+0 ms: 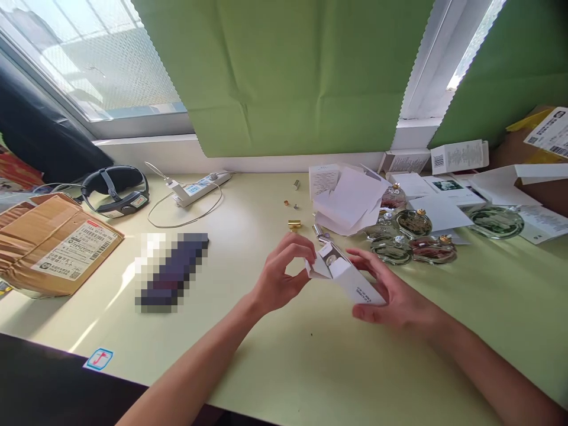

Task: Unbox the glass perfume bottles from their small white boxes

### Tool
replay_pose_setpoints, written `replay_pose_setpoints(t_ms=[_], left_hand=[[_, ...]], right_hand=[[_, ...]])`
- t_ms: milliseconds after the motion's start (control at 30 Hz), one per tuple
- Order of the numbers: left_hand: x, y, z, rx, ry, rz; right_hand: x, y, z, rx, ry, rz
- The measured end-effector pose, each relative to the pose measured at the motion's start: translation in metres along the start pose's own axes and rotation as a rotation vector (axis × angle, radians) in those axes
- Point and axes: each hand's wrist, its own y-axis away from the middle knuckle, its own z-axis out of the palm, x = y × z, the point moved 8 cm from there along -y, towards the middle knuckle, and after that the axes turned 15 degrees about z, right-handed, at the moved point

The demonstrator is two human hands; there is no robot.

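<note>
A small white carton (352, 278) is tilted above the table, its flapped end toward the left. My right hand (390, 293) wraps round the carton's closed end. At the other end, my left hand (284, 272) pinches the carton's white flap (317, 269). Something clear and roundish (331, 258) shows inside the opening; its kind I cannot make out. Just beyond the hands lie a gold cylindrical cap (294, 224) and a silver cap (318, 232). To the right, several glass bottles (413, 223) with metal necks lie close together.
White papers (350, 201) and opened cartons (459, 157) crowd the back right. A power strip (202, 188) with a cable lies at the back. On the left are a headset (116, 192), a brown parcel (62, 245) and a pixelated dark object (175, 272). Small metal parts (286, 203) lie behind the gold cap.
</note>
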Motion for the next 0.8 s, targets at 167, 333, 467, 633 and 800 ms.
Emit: replay_pose_setpoints(t_ms=[167, 333, 467, 633, 800], left_hand=[[0.005, 0.001, 0.007, -0.213, -0.046, 0.000], [-0.015, 0.006, 0.002, -0.191, -0.040, -0.221], [-0.032, 0.013, 0.008, -0.253, -0.137, -0.387], [-0.039, 0.020, 0.013, -0.384, -0.113, -0.506], [-0.038, 0.023, 0.015, -0.483, -0.124, -0.473]], right_hand=[[-0.009, -0.002, -0.004, 0.294, 0.313, -0.222], [-0.009, -0.003, -0.003, 0.460, 0.513, -0.259], [-0.012, -0.001, 0.001, 0.492, 0.636, -0.281], [-0.017, 0.003, 0.006, 0.453, 0.699, -0.298], [-0.015, 0.000, 0.003, 0.391, 0.653, -0.293]])
